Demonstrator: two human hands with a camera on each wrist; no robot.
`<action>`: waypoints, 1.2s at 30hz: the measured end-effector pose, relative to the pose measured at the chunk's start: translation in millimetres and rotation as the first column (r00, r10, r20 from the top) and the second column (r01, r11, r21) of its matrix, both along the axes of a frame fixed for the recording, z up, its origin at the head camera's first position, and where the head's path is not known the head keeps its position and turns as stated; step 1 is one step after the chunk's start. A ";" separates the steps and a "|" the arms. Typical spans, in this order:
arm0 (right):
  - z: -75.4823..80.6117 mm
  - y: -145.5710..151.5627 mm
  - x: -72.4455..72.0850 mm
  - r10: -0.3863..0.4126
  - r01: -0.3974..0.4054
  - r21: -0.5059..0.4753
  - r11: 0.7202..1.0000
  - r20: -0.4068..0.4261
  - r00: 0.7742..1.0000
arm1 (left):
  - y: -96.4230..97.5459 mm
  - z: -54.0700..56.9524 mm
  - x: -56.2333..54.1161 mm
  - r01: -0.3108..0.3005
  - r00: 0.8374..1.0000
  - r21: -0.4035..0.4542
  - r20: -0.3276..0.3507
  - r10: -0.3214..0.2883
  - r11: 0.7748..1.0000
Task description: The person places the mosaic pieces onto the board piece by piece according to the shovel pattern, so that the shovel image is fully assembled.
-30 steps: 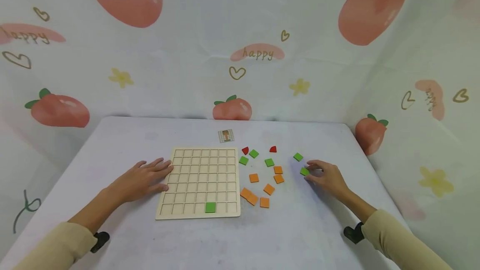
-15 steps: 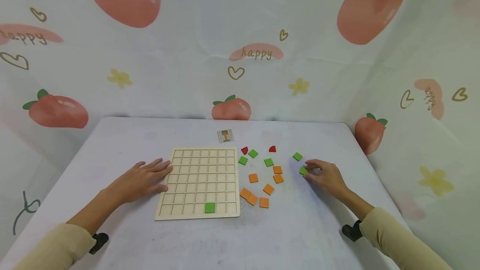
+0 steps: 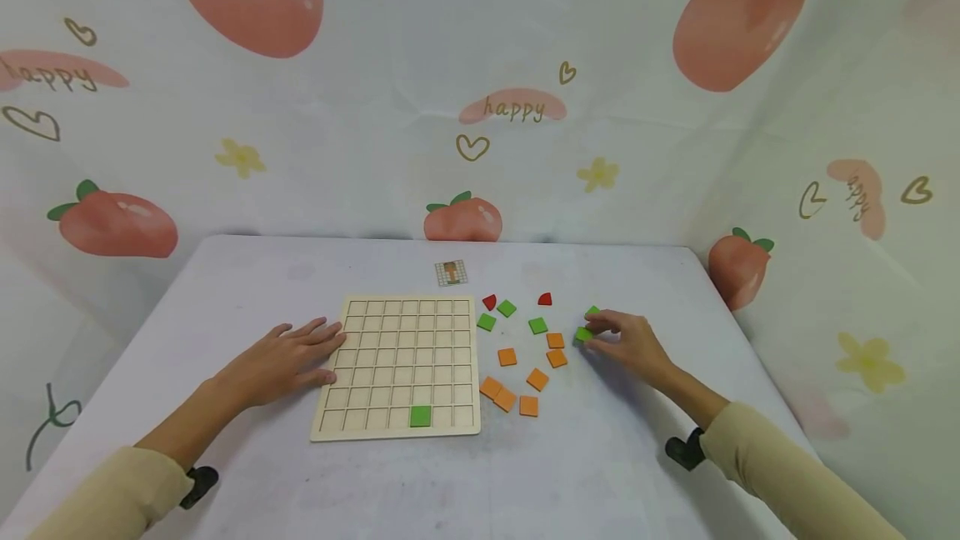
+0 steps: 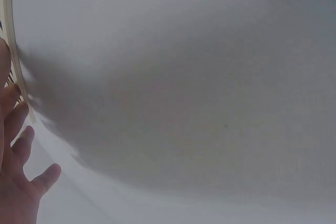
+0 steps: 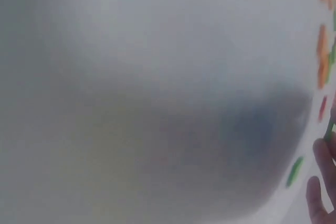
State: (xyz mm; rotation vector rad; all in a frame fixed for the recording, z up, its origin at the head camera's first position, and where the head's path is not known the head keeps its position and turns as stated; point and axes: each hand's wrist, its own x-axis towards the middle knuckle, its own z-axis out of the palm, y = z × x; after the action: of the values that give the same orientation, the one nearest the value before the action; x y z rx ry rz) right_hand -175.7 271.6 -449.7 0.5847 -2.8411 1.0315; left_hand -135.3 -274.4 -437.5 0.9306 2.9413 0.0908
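A pale wooden grid board (image 3: 396, 367) lies on the table with one green square tile (image 3: 421, 417) in its front row. My left hand (image 3: 285, 363) rests at the board's left edge with its fingers spread. In the left wrist view, the fingers (image 4: 22, 148) lie along the board's edge (image 4: 16, 51). My right hand (image 3: 628, 347) pinches a green square tile (image 3: 582, 335) between thumb and fingers, right of the loose pieces. Just behind it a second green tile (image 3: 592, 311) is partly covered by the fingers.
Several orange square tiles (image 3: 507, 357) lie right of the board. Behind them are more green tiles (image 3: 537, 326) and two red quarter-round pieces (image 3: 545, 300). A small printed pattern card (image 3: 451, 273) lies behind the board. A patterned cloth (image 3: 360, 148) hangs at the table's back edge.
My right hand has moved left toward the loose pieces, carrying the green tile in its pinch. My left hand has stayed at the board's edge.
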 end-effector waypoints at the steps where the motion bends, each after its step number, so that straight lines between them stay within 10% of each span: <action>1: 1.2 -5.2 -1.0 0.016 -0.016 -0.007 1.000 0.002 1.000 | 0.1 0.2 -0.1 0.002 1.000 -0.001 -0.002 -0.002 1.000; 36: 11.8 -176.4 16.3 0.495 -0.490 -0.132 0.862 0.004 0.869 | -0.2 0.1 0.2 0.027 0.999 -0.010 -0.046 -0.028 1.000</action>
State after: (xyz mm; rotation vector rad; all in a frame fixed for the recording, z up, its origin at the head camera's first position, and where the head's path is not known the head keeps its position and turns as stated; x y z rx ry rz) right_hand -159.4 95.2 -437.9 1.3411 -2.6827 1.2854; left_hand -135.1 -274.6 -437.5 0.9850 2.9674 0.0548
